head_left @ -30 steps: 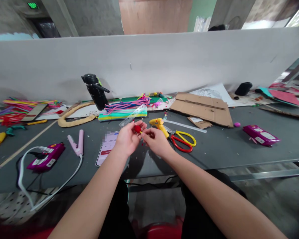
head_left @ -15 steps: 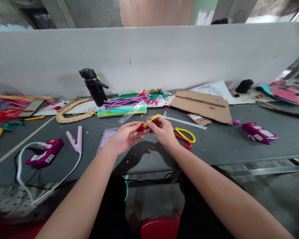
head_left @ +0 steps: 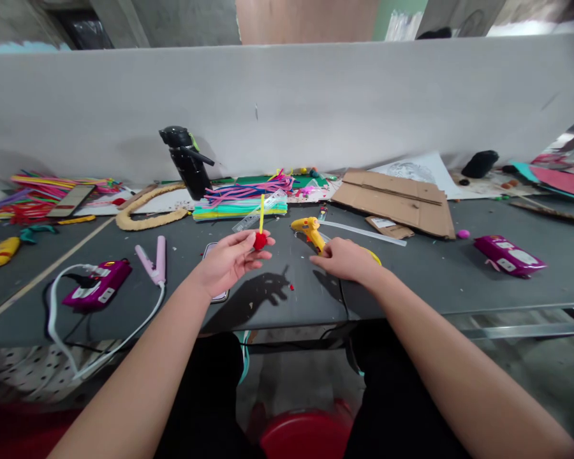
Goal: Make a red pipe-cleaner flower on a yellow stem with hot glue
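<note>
- On my feed both arms are bare: left forearm (head_left: 167,344) and right forearm (head_left: 430,357), uncovered from the lower edge to the wrists.
- Left grip (head_left: 229,258) and right grip (head_left: 347,260) are bare as well.
- Black trousers (head_left: 210,389) cover both thighs.
- A thin teal strip (head_left: 245,357) runs beside them; I can't tell whether it's clothing.

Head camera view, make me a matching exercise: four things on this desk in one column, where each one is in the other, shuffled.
1 red pom-pom
2 glue gun
3 black bottle
4 cardboard

A upright by the white partition
B held in the left hand
C lying flat, back right
D lying beside the right hand

Pairs: 1-B, 2-D, 3-A, 4-C
</note>
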Tool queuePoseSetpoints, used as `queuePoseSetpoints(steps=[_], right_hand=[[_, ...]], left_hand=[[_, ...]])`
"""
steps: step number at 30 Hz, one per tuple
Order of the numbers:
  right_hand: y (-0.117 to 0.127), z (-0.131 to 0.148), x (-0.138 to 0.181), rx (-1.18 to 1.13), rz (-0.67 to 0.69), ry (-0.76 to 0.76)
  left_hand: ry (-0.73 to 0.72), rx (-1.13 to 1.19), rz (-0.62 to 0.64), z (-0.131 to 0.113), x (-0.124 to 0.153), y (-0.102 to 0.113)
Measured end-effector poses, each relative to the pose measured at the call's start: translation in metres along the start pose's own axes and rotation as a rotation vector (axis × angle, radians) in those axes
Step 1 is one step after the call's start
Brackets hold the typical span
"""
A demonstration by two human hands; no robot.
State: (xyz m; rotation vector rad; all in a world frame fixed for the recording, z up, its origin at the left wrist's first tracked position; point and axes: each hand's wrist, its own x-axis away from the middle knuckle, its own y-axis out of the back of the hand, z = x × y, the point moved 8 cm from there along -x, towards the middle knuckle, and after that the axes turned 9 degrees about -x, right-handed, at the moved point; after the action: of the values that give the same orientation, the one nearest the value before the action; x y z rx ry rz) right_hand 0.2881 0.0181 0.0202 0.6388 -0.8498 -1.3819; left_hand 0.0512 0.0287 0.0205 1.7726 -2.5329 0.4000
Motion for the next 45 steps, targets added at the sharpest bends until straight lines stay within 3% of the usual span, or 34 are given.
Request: queuePoseSetpoints(steps=[4, 9, 12, 15, 18, 20, 23, 28, 33, 45], right_hand=[[0.016, -0.018, -0.011, 0.074, -0.128, -0.082], [0.002, -0.01, -0.037, 0.174, -0.229, 0.026], [-0.007, -0.005, -0.047, 0.117, -0.233, 0.043], [-0.005, 0.001, -0.047, -0.168, -0.257, 0.091], [-0.003, 0.007, -0.039, -0.653, -0.247, 0.154], [-0.007, 0.007, -0.032, -0.924, -0.188, 0.104], [-0.012, 0.012, -0.019, -1.093, -0.091, 0.058], [-0.013, 0.034, 0.006, -1.09, 0.09, 0.219], [-0.021, 0.038, 0.02, -1.024, 0.182, 0.235], [-0.02, 0.045, 0.019, -0.879, 0.113, 0.247]], left_hand=[[-0.03, 0.007, 0.014, -0.003, 0.005, 0.004], [-0.011, 0.039, -0.008, -0.004, 0.01, 0.006], [-0.033, 0.053, -0.014, -0.007, 0.012, 0.005], [-0.068, 0.062, -0.003, -0.011, 0.013, 0.003], [-0.09, 0.049, 0.006, -0.012, 0.013, 0.003], [-0.096, 0.03, 0.005, -0.012, 0.012, 0.003], [-0.107, -0.004, -0.011, -0.012, 0.008, 0.004], [-0.11, -0.028, -0.032, -0.009, 0.002, 0.003], [-0.114, -0.033, -0.021, -0.007, 0.0, -0.001], [-0.131, -0.015, -0.01, -0.009, 0.002, -0.005]])
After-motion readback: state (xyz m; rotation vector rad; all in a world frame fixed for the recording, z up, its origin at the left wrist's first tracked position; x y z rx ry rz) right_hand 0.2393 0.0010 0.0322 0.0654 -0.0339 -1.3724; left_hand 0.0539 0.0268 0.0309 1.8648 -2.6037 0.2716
